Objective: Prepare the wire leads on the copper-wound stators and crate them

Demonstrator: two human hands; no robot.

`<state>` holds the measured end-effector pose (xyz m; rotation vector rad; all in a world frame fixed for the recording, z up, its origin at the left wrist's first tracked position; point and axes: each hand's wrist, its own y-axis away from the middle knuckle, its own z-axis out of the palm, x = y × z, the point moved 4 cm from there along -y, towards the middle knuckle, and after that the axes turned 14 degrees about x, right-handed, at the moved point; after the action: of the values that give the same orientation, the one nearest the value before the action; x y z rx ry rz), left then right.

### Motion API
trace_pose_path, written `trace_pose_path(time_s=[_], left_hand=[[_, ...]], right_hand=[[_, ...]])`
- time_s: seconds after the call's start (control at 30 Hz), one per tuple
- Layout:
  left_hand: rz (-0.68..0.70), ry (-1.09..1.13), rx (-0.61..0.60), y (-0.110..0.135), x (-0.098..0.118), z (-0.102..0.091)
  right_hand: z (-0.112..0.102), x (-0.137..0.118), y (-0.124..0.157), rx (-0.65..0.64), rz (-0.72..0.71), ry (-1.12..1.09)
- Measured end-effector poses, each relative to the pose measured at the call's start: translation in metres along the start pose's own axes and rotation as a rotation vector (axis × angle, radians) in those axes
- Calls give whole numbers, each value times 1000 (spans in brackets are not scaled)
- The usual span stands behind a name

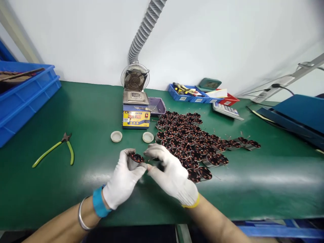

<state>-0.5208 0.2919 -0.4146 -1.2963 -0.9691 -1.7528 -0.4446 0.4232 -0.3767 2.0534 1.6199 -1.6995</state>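
My left hand [124,180], in a white glove, is wrapped round a motor stator [133,162], a silver metal cylinder with copper windings showing at its top. Just to the right, my gloved right hand [170,170] has its thumb and fingers apart, with nothing visible between them. Its thumb tip is close to my left thumb, and whether they touch I cannot tell. A thin wire end sticks out from the stator towards the right hand. Many similar stators [186,135] stand in a cluster beyond and beside my right hand.
A solder pot [136,114] with a digital display stands under a grey duct [146,28]. Two small white dishes [116,136] sit before it. Green-handled cutters [54,150] lie left, near a blue crate [30,92]. Tool bins [182,96] and a calculator [227,110] are behind the stators.
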Motion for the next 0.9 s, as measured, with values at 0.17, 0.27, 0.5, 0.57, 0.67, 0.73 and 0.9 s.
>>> trace_pose_path(time_s=[0.17,0.27,0.5,0.57,0.67,0.73,0.9], left_hand=[[-99,-17,-125,8,0,3],[-138,54,-120,13,3,6],[-36,70,15,10,6,4],[5,82,84,7,5,2],[26,98,166,4,1,3],[41,29,217,5,-4,5],[66,-72,216,13,-10,8]], right_hand=[[4,-7,7,79,-65,-122],[3,2,10,123,198,-314],[-21,23,-1,450,487,-584],[-22,21,6,406,433,-413],[2,11,35,103,248,-55],[20,7,56,60,138,77],[36,16,71,190,132,132]])
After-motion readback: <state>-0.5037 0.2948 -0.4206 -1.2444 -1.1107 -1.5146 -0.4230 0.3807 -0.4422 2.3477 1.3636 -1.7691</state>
